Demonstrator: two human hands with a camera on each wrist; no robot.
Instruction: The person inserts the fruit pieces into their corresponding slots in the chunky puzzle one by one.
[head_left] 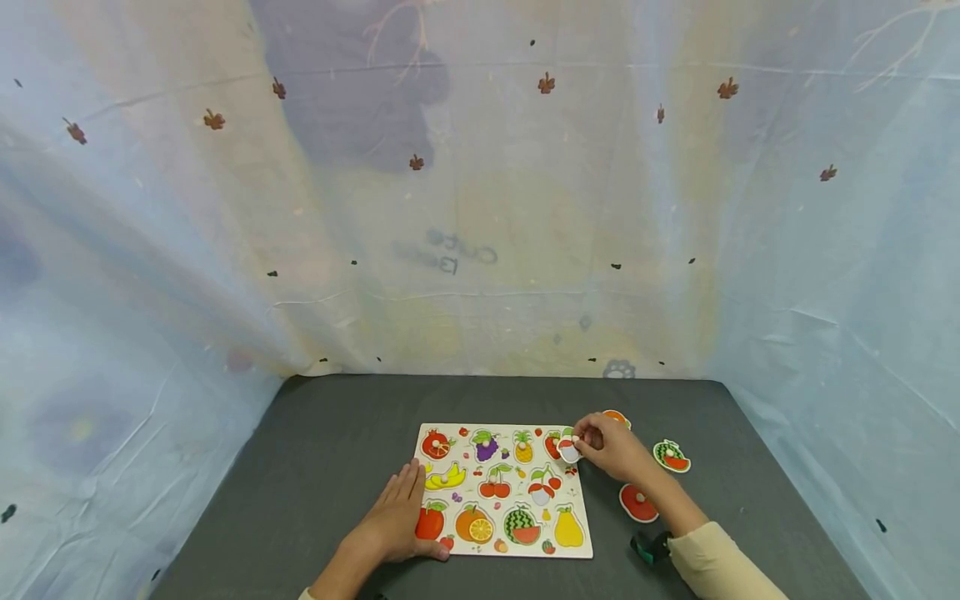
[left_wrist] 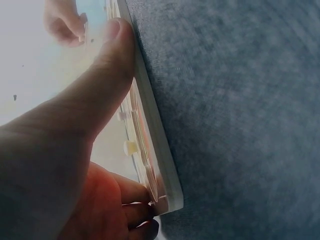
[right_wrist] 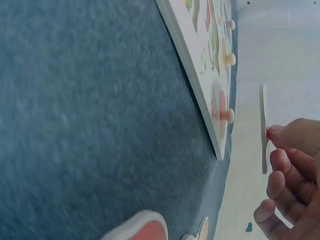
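A white wooden fruit puzzle board (head_left: 586, 546) lies on the dark table, with several knobbed pieces in it. My left hand (head_left: 393, 512) rests along its left side, fingers straight, the thumb (left_wrist: 117, 40) at the near edge. Over the board's far right part, my right hand (head_left: 615, 450) pinches a thin puzzle piece (right_wrist: 265, 110) between thumb and fingertips. This piece stands tilted up, edge-on in the right wrist view, and shows white, red and green in the head view. The strawberry piece (head_left: 552, 445) is partly behind it.
Right of the board lie a watermelon piece (head_left: 670, 456), a red rounded piece (head_left: 638, 503) and an orange piece (head_left: 617, 416) partly covered by my right hand. A black and green device (head_left: 649, 547) sits by my right wrist. A patterned curtain (head_left: 480, 208) stands behind the table.
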